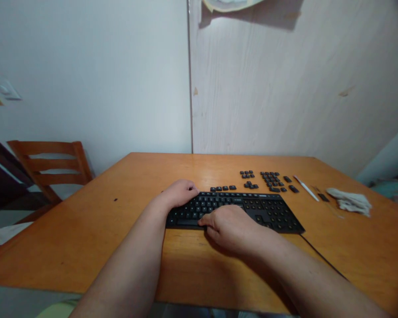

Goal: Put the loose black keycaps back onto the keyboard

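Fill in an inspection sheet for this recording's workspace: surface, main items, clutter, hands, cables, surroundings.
Surface: wooden table, orange-brown.
Main items: black keyboard, its right-hand sections showing bare key mounts; loose black keycaps beyond it, mostly grouped toward the right.
Clutter: slim white pen-like tool and crumpled pale cloth to the right; small dark piece to the left, too small to identify.
Hands: left hand at the keyboard's far left part; right hand with a finger at its near key row.
Cables: black cable from the keyboard's near right corner toward the right forearm.
Surroundings: wooden chair at left; pale wall behind.
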A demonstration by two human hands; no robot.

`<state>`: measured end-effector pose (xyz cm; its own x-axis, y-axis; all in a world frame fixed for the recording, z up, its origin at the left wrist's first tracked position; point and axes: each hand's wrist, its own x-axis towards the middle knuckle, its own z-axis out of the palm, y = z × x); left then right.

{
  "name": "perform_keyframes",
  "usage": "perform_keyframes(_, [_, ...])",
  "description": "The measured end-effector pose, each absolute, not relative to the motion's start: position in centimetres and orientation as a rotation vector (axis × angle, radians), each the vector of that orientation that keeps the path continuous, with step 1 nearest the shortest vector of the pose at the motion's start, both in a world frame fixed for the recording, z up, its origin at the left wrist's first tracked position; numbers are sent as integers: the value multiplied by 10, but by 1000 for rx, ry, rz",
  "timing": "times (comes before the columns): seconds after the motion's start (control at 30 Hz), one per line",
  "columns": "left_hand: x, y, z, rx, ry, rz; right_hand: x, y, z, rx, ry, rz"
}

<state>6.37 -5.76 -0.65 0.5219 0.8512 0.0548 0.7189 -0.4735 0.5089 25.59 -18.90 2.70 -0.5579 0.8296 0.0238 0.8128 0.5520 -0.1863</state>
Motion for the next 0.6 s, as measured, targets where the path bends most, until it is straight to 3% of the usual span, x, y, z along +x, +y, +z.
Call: perform_keyframes(0.6, [65, -63, 1, 2394, 1288, 361, 260, -190, 32, -1399, -2640, 208])
